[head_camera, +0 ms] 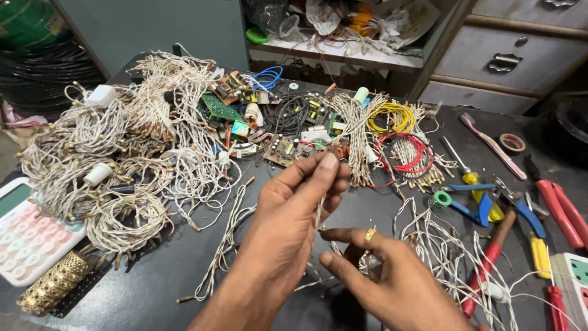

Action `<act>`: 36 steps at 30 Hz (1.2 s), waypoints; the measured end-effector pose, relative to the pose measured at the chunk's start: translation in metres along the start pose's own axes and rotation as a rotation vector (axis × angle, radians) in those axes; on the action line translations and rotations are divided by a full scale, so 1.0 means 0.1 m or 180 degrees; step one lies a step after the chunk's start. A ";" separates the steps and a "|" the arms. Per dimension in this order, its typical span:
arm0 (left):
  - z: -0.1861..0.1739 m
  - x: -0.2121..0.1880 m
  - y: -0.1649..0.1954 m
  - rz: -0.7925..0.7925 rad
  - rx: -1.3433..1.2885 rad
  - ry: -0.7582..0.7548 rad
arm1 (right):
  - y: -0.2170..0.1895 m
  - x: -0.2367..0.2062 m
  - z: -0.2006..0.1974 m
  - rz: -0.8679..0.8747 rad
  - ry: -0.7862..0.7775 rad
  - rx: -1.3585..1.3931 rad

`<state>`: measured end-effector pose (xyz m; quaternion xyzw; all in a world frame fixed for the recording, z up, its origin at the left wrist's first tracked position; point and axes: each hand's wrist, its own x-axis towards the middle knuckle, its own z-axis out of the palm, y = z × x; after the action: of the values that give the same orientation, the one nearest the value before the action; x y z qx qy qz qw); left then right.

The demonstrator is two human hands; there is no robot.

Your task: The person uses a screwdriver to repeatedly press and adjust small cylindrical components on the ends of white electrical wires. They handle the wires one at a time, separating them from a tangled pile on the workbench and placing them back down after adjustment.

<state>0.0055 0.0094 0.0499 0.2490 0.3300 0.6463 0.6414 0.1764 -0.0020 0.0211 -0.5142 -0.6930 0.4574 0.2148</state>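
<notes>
the left hand point(288, 214) was raised above the middle of the dark workbench point(171, 270), its thumb and fingers pinched on a thin twisted white wire point(319, 211) that hung down from the fingertips. the right hand point(392, 276) sat just below and to the right, a gold ring on one finger, with its index finger and thumb stretched toward the lower part of the same wire; whether they actually gripped it or only touched it could not be told. the wire ran down between both hands into loose white strands lying on the bench.

to the left lay a big tangled heap of white wire strings with small bulbs point(122, 153), and beside it a white calculator with pink keys point(27, 230) near the bench edge. behind the hands were green circuit boards point(217, 109), a yellow wire coil point(389, 116) and a red wire coil point(410, 153). to the right lay blue-handled pliers point(484, 205) and red-handled pliers point(560, 208).
</notes>
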 end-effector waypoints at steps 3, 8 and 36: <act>0.00 0.00 0.02 -0.0023 -0.0262 -0.0057 | 0.02 0.02 0.09 -0.1158 0.0099 0.0122; 0.03 -0.01 0.02 -0.0081 -0.0319 -0.0032 | 0.11 0.06 0.23 0.0261 0.0146 0.0072; -0.40 -0.04 0.33 -0.0070 0.6063 0.0766 | 1.36 -0.02 -2.13 0.0422 0.0286 0.1741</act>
<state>-0.0464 0.0021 0.0483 0.5946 0.7827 0.1219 0.1377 0.4109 0.0917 0.0090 -0.5011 -0.4985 0.6172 0.3456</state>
